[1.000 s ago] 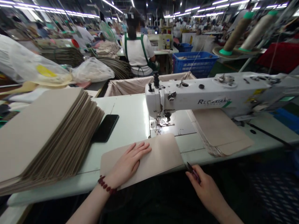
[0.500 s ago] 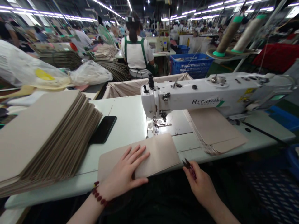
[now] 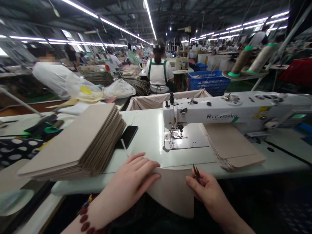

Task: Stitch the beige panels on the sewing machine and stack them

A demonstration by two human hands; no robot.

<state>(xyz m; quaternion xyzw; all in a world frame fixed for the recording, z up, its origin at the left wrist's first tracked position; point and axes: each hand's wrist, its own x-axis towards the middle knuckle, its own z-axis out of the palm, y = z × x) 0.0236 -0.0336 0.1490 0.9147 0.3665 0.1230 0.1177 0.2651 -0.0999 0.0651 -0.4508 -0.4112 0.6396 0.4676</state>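
A beige fabric panel [image 3: 174,191] hangs bent over the table's front edge, between my two hands. My left hand [image 3: 138,174], with a dark red bead bracelet at its wrist, grips the panel's left part, thumb below and fingers on top. My right hand [image 3: 207,188] keeps a pair of thread snips [image 3: 198,175] in its palm, blades pointing up. Its thumb and fingertips pinch the panel's right edge. Behind the panel stands a white sewing machine [image 3: 219,110] with its needle area lit. A thin pale strip [image 3: 124,148] sticks up beyond my left hand; I cannot tell what it is.
A tall stack of beige panels [image 3: 80,139] stands at left, beside a black phone [image 3: 130,136]. More panels [image 3: 229,143] lie under the machine arm. Thread cones [image 3: 241,61] stand at back right. A cloth-lined bin [image 3: 146,100] is behind the table; a co-worker [image 3: 159,71] sits beyond.
My left hand has gone from lying flat on the panel to gripping it. The panel has come off the tabletop towards me and bends down. My right hand now pinches its edge. The view has tilted up.
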